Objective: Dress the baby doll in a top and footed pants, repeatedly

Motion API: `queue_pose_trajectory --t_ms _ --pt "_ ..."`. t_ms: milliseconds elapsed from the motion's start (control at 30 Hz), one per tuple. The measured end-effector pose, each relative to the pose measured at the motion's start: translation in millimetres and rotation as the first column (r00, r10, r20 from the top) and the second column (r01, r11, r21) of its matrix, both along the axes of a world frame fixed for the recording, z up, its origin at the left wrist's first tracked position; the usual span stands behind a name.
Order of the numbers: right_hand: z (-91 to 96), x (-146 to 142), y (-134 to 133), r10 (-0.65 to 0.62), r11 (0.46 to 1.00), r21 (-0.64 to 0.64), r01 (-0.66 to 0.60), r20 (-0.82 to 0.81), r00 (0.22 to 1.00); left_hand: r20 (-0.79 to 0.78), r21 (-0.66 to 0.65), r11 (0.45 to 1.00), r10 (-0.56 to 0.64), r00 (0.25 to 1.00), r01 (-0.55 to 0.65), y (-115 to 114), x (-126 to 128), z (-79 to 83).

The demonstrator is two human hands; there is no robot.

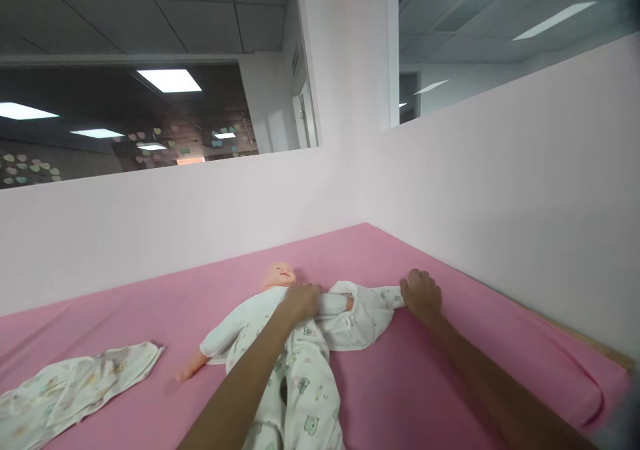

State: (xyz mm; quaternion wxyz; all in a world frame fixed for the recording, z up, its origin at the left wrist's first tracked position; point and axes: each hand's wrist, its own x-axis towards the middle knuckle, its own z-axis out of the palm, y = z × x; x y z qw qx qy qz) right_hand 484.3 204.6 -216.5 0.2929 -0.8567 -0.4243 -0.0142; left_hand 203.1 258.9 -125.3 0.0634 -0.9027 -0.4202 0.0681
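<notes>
A baby doll point(280, 275) lies on its back on a pink mattress point(450, 370), dressed in a white printed sleepsuit point(300, 377). My left hand point(303, 301) is closed on the doll's chest and shoulder, fingers curled into the fabric. My right hand point(421, 295) is closed on the end of the sleepsuit's sleeve point(367, 307), which is stretched out sideways to the right. The doll's small hand shows at the sleeve opening between my two hands. Its other arm lies out to the left, bare hand on the mattress.
A second white printed garment point(75, 387) lies crumpled at the left of the mattress. Pale pink partition walls point(500, 183) close off the back and right sides, meeting at a corner. A wooden edge shows along the right side.
</notes>
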Motion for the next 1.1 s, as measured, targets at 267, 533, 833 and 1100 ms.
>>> queue_pose_trajectory --t_ms 267,533,833,1100 --pt "3.8 -113 9 0.292 0.956 0.030 -0.293 0.044 0.956 0.025 0.011 0.998 -0.069 0.997 0.068 -5 40 -21.8" --pt "-0.9 -79 11 0.286 0.954 -0.092 -0.286 -0.022 0.958 0.125 0.015 0.999 -0.048 0.991 0.046 -6 44 -26.7" --pt "-1.4 -79 0 0.321 0.943 -0.113 -0.312 0.070 0.944 0.228 0.025 0.998 0.047 0.973 -0.054 -2 35 -16.8" --pt "10.4 -110 -26 0.435 0.899 -0.069 -0.432 0.245 0.866 0.243 -0.011 0.997 0.074 0.967 -0.074 -11 19 -8.1"
